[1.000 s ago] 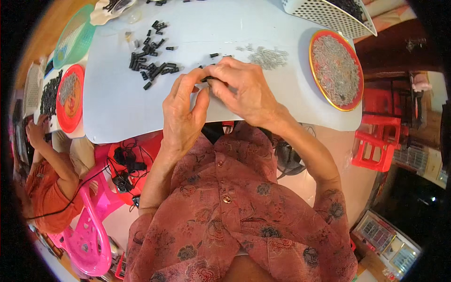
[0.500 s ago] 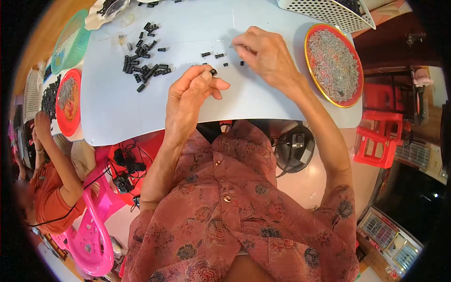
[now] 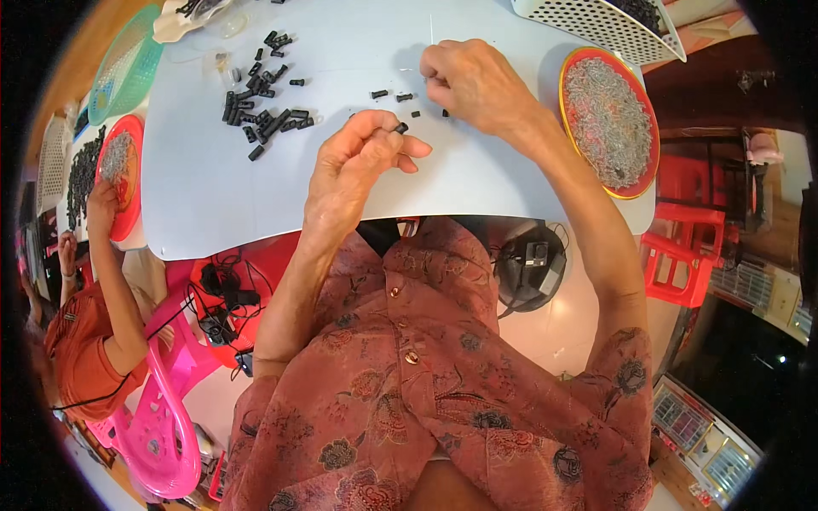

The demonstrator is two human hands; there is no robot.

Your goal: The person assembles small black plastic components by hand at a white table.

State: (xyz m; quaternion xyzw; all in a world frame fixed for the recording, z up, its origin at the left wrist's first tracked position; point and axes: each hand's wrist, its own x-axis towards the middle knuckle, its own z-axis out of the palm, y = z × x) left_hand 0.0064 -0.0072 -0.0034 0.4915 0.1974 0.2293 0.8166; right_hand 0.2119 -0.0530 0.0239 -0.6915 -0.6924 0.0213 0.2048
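Note:
My left hand [image 3: 354,166] is above the table's near half, thumb and forefinger pinching a small black cylindrical piece [image 3: 401,128]. To its right, my right hand [image 3: 481,85] hangs over the table with fingertips pressed together. Whatever it grips is hidden behind the fingers. Between and below the hands lie a few loose black pieces [image 3: 405,98]. A scattered heap of short black tubes [image 3: 271,119] lies left of my left hand. Close to my right forearm sits a red plate with a gold rim [image 3: 654,153], filled with small shiny metal parts [image 3: 607,119].
A white perforated basket [image 3: 579,19] holds black parts at the far right. Left of the white table [image 3: 196,196], a co-worker's hand [image 3: 102,203] is at a red plate [image 3: 129,226]. A green basket [image 3: 128,64] stands beyond it. Red stools [image 3: 682,247] stand at right.
My left hand has shifted slightly right, still pinching the black piece. My right hand has turned a little, hiding its fingertips. The co-worker's hand has moved to the red plate.

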